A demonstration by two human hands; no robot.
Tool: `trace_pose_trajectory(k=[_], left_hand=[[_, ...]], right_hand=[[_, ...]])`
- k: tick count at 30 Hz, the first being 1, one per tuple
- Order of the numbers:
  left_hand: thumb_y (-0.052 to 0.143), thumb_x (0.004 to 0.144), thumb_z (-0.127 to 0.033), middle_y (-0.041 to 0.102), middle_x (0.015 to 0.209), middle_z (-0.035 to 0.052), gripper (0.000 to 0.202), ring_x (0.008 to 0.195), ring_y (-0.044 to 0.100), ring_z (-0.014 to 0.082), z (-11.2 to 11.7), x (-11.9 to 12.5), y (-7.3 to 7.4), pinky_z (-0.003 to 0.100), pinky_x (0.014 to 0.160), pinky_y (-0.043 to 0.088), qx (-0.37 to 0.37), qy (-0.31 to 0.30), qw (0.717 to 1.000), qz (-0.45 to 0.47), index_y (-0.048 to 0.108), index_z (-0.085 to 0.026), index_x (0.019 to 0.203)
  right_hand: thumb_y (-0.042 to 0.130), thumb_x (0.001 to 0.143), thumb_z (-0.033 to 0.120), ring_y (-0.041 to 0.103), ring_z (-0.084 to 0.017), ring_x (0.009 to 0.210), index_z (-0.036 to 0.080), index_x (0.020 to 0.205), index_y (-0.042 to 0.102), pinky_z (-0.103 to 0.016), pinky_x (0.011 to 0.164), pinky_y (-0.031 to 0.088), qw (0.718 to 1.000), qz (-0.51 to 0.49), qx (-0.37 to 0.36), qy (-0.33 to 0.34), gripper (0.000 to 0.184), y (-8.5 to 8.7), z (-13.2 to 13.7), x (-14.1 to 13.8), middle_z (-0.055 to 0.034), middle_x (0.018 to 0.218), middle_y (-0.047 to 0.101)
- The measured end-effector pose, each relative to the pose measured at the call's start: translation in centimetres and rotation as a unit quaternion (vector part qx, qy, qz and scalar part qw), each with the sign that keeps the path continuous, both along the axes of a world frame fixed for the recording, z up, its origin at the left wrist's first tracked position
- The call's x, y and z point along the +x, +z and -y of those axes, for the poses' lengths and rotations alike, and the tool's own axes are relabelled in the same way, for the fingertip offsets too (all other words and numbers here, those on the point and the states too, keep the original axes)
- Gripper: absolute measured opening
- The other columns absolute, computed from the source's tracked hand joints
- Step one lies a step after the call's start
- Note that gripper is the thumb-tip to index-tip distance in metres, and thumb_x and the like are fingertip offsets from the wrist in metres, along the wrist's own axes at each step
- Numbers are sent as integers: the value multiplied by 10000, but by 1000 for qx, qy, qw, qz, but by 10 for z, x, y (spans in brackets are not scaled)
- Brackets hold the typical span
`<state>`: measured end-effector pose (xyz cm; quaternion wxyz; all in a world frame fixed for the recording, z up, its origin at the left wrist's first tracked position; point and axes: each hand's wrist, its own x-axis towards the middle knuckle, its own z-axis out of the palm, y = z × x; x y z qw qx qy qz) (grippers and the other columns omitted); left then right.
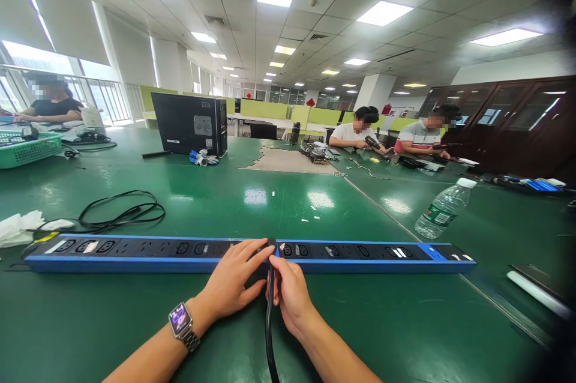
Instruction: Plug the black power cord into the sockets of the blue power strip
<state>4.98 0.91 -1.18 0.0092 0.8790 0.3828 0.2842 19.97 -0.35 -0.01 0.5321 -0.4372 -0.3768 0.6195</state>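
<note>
A long power strip with a blue casing and a black face of sockets lies across the green table in front of me. My left hand, its wrist wearing a watch, rests over the strip's middle with fingers stretched out, their tips beside a black plug. Close by on the right, my right hand pinches the black power cord just below that plug. The plug stands at the strip's socket face; how deep it sits is hidden by my fingers. The cord runs down towards me.
A coiled black cable and white tissue lie behind the strip's left end. A plastic bottle stands tilted in view at right. Farther back are a black computer case, gloves, a green basket and several people.
</note>
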Motion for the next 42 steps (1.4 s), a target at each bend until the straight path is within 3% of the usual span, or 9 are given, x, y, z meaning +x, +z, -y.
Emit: trace_pose_trajectory(k=[8, 16, 20, 23, 27, 32, 37, 42], left_hand=[[590, 819, -195, 391, 1520, 34, 743, 1376, 356, 257, 0, 0, 0, 478, 1114, 366, -18, 0, 1000, -13, 278, -310, 1483], [581, 830, -199, 393, 1515, 48, 685, 1366, 374, 269, 0, 1, -1, 502, 1108, 373, -13, 21, 1000, -18, 337, -313, 1460], [573, 844, -206, 348, 1544, 45, 663, 1390, 346, 273, 1, 1, 2, 512, 1111, 368, -18, 18, 999, -19, 346, -315, 1456], [575, 838, -204, 353, 1542, 43, 668, 1404, 331, 273, 2, 1, 3, 512, 1115, 365, -20, 11, 1000, -13, 348, -312, 1457], [577, 828, -197, 364, 1537, 44, 701, 1412, 324, 256, 1, 2, 1, 486, 1128, 356, -22, 3, 1000, -1, 317, -294, 1472], [581, 839, -225, 381, 1527, 57, 726, 1413, 320, 244, 0, 2, -4, 466, 1129, 360, -17, 4, 1000, 1, 268, -256, 1493], [566, 853, -226, 432, 1496, 49, 672, 1402, 338, 248, 0, 2, -5, 470, 1119, 371, -14, 7, 1000, -4, 312, -261, 1473], [555, 866, -233, 433, 1495, 47, 628, 1401, 338, 248, 0, 1, -6, 470, 1125, 364, -8, 13, 1000, -5, 346, -259, 1457]], right_hand=[[585, 647, 515, 306, -47, 265, 205, 435, 426, -180, 307, 216, 995, 82, 19, -46, 408, 0, -2, 1, 56, 302, 390], [542, 707, 480, 364, -76, 345, 199, 493, 473, -206, 354, 278, 995, 95, 10, -31, 360, -6, -7, 6, 49, 389, 422], [578, 743, 417, 342, -79, 413, 212, 502, 412, -220, 413, 295, 973, 174, 125, -88, 357, -12, -9, 10, 70, 435, 363], [590, 773, 316, 437, -99, 525, 188, 636, 534, -221, 506, 374, 926, 236, 255, -146, 196, -10, -6, 14, 40, 581, 483], [525, 850, 233, 555, -129, 676, 182, 825, 637, -228, 596, 442, 882, 269, 371, -113, 125, -2, -2, 16, -22, 793, 621], [522, 866, 205, 536, -121, 628, 181, 753, 625, -226, 574, 423, 868, 279, 395, -115, 155, -1, -6, 20, -8, 719, 607], [549, 824, 167, 483, -111, 554, 183, 628, 600, -232, 548, 383, 854, 284, 421, -117, 203, -5, -12, 26, 19, 593, 549], [547, 809, 152, 497, -114, 546, 178, 606, 601, -242, 554, 387, 844, 286, 439, -116, 212, -7, -15, 29, 7, 587, 582]])
